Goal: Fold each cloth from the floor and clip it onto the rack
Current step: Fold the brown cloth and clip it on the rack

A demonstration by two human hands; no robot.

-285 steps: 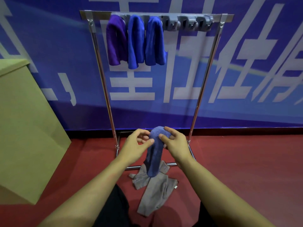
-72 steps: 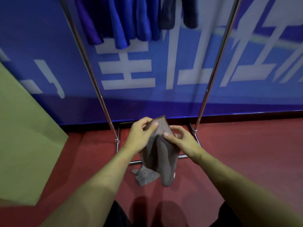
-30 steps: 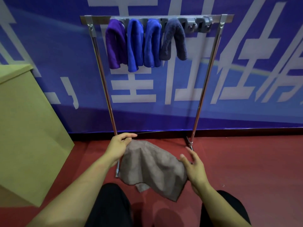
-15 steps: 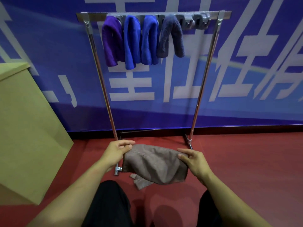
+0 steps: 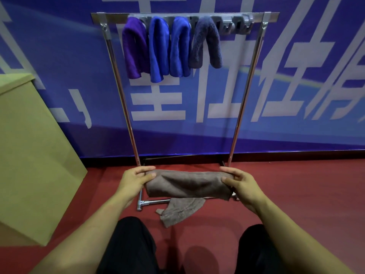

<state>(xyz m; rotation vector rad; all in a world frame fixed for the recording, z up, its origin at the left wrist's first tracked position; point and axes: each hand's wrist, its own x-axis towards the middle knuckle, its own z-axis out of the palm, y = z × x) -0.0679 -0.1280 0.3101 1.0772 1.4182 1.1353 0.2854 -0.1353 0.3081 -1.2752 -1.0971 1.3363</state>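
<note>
I hold a brown-grey cloth [image 5: 187, 184] stretched level between both hands, folded over into a long band. My left hand [image 5: 134, 179] pinches its left end and my right hand [image 5: 240, 181] pinches its right end. Below it a second brown-grey cloth [image 5: 180, 211] lies crumpled on the red floor. Behind stands the metal rack [image 5: 126, 107]. From its grey clip bar hang a purple cloth [image 5: 134, 46], two blue cloths [image 5: 159, 48] [image 5: 180, 46] and a dark grey-blue cloth [image 5: 206, 42].
Free grey clips [image 5: 237, 23] sit on the right part of the rack's bar. A tan cardboard box [image 5: 33, 155] stands at the left. A blue banner wall [image 5: 296, 86] runs behind the rack. My dark-trousered knees [image 5: 128, 244] are at the bottom.
The grey-blue cloth from earlier now hangs on the rack. I picked up a brown-grey cloth, spread it, folded it over and pulled my hands apart, drawing it into a taut band.
</note>
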